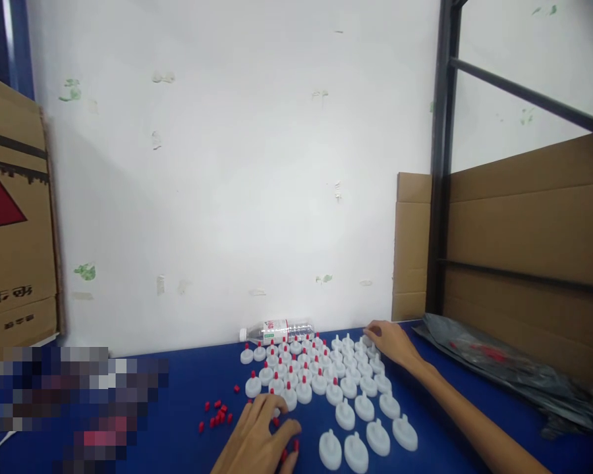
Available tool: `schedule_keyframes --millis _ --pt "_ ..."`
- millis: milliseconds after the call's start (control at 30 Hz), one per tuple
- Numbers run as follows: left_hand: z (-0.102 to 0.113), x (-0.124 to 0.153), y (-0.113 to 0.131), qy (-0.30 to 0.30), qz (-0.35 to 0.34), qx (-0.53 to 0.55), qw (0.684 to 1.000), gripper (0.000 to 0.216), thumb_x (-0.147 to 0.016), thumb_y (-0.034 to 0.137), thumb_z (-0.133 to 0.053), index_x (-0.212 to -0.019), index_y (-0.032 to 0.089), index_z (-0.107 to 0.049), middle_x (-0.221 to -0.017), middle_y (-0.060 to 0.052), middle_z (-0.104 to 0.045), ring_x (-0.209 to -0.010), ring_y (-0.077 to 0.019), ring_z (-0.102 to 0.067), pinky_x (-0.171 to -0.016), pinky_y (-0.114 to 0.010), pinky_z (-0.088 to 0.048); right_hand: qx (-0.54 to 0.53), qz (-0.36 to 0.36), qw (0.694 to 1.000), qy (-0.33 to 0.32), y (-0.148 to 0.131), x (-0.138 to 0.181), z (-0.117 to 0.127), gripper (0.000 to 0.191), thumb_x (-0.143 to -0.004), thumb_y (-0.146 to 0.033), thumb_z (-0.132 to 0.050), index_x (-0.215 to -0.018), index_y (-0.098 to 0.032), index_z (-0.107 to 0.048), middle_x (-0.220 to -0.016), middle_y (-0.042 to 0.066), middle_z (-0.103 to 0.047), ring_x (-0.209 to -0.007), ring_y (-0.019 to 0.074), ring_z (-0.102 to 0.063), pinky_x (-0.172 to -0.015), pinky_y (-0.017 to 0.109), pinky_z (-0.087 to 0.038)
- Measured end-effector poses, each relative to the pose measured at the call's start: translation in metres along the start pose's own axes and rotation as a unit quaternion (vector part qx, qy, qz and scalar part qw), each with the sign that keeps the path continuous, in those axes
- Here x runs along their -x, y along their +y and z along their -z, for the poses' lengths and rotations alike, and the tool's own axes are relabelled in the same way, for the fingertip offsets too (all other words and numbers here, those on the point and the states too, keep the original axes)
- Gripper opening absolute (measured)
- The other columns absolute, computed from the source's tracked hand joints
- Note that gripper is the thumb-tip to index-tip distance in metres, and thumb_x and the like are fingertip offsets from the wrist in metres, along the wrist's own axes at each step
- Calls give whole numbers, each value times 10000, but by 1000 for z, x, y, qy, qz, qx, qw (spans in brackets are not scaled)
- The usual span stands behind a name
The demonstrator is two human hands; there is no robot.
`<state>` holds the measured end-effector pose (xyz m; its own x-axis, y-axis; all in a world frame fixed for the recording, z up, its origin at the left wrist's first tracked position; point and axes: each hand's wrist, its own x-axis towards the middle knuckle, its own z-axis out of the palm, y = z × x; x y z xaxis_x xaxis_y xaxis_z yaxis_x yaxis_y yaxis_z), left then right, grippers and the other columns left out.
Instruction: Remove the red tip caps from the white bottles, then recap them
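Observation:
My left hand [259, 431] is low in the middle of the head view. Its thumb and index finger close around a small red cap [296, 446], while the other fingers curl over the table by the nearest white lids. My right hand [390, 341] reaches to the back right of the group. Its fingertips pinch a white spouted lid [367, 341], partly hidden by them. Many round white lids stand spout up; those on the left wear red tips, such as this capped lid [304, 390]. On the right are bare lids [356, 453]. Loose red caps [220, 416] lie left of my left hand.
A clear plastic bottle [277, 330] lies on its side against the white wall, behind the lids. Grey plastic bags [504, 368] lie at right, beside cardboard [528, 230] and a dark metal frame [439, 164]. A printed carton [17, 217] stands at left on the blue table [178, 388].

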<state>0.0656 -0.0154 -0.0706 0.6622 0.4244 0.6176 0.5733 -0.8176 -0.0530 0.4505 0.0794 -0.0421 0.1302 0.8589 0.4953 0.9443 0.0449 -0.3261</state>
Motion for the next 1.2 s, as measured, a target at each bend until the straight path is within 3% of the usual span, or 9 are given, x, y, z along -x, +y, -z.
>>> schedule_keyframes --millis 133,233,467,633,800,867,1000,1067,1200 --pt "26 -8 8 -30 25 0 999 296 -799 48 -559 -1010 237 -644 -1053 -75 -638 -944 -242 -632 -784 -339 -548 -12 10 1000 5 -20 0 16 381 -973 -394 -440 -869 -198 -749 -872 109 -781 -855 291 -722 -716 330 -457" --pt "37 -10 9 -24 43 3 999 257 -880 68 -494 -1020 232 -633 -1067 -77 -625 -976 -231 -617 -829 -348 -534 -45 66 997 -7 -49 3 37 371 -970 -409 -444 -944 -212 -758 -976 95 -780 -964 285 -700 -829 340 -466" --pt "48 -12 5 9 83 -31 996 238 -938 98 -397 -953 206 -608 -1089 -88 -591 -994 -256 -547 -850 -408 -462 -139 222 945 -197 -110 37 54 168 -826 -403 -711 -799 -275 -816 -775 -7 -788 -687 194 -692 -655 259 -469" --pt "51 -15 2 -4 77 -29 997 249 -945 86 -373 -968 207 -590 -1053 -74 -587 -969 -251 -521 -830 -406 -434 -180 255 920 -238 -115 45 51 179 -875 -389 -689 -862 -265 -817 -833 -4 -794 -767 189 -706 -709 251 -484" --pt "52 -17 1 1 37 -22 999 202 -922 77 -416 -914 204 -573 -980 -59 -605 -912 -229 -536 -796 -362 -439 -158 269 915 -257 -114 44 47 146 -794 -380 -798 -858 -249 -806 -778 4 -774 -735 195 -704 -683 256 -503" --pt "54 -17 2 15 31 -22 999 197 -918 71 -428 -909 204 -574 -954 -52 -614 -896 -223 -548 -789 -354 -440 -164 272 920 -229 -116 44 48 137 -856 -369 -748 -869 -236 -778 -887 23 -777 -843 209 -712 -773 282 -520" --pt "55 -17 5 59 16 -22 998 205 -924 71 -421 -924 208 -573 -921 -49 -624 -881 -230 -551 -774 -356 -433 -214 294 931 -32 -129 50 53 126 -1007 -272 -543 -1034 -225 -658 -1221 84 -691 -1159 221 -641 -954 346 -503" --pt "53 -18 5 88 -3 -24 996 198 -929 84 -416 -930 209 -570 -897 -50 -625 -875 -237 -551 -778 -364 -433 -214 337 916 28 -139 59 54 119 -1015 -215 -513 -1076 -220 -616 -1221 101 -679 -1181 219 -627 -948 348 -518" --pt "46 -19 7 123 -64 -56 989 99 -956 211 -482 -964 206 -581 -846 -52 -642 -825 -247 -568 -736 -360 -454 -156 466 869 63 -164 87 48 172 -978 -102 -526 -1086 -200 -618 -1218 96 -676 -1112 216 -615 -970 370 -515"
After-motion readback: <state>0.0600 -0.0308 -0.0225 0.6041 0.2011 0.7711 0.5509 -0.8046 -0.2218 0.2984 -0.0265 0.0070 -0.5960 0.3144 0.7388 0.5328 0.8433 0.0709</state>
